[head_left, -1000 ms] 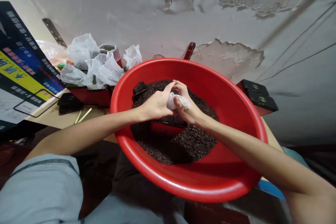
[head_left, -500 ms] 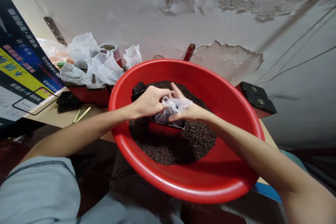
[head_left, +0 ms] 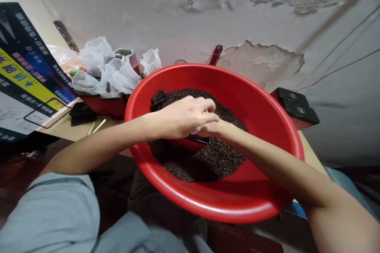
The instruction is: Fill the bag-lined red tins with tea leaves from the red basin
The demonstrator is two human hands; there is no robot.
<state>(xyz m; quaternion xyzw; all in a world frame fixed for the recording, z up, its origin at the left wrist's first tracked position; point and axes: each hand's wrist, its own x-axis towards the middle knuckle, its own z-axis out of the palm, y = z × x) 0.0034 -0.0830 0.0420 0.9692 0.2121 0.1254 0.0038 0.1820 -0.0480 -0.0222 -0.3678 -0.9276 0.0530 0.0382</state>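
My left hand (head_left: pixel 190 115) reaches over my right hand (head_left: pixel 209 128), its fingers curled and closed. Most of the right hand's fingers are hidden beneath it. Between the two hands a scrap of clear plastic bag (head_left: pixel 195 130) shows, gripped there; the rest is covered. Just below them a red tin box (head_left: pixel 191 144) with a dark rim sits open in the loose dark tea leaves (head_left: pixel 225 158). These leaves lie in a large red basin (head_left: pixel 267 201). A black lid (head_left: pixel 158 99) rests on the leaves beyond my left wrist.
At the left stand red tins (head_left: pixel 103 104) with white plastic bags (head_left: pixel 124 75) sticking out. Near them are a black lid (head_left: pixel 81 112), thin gold strips (head_left: pixel 97 125) and a printed carton (head_left: pixel 29 75). Black-lidded tins (head_left: pixel 297 106) stand right of the basin, before the peeling wall (head_left: pixel 178 27).
My left hand has moved right and over my right hand, covering the bunched bag that showed above the tin. The view has shifted slightly.
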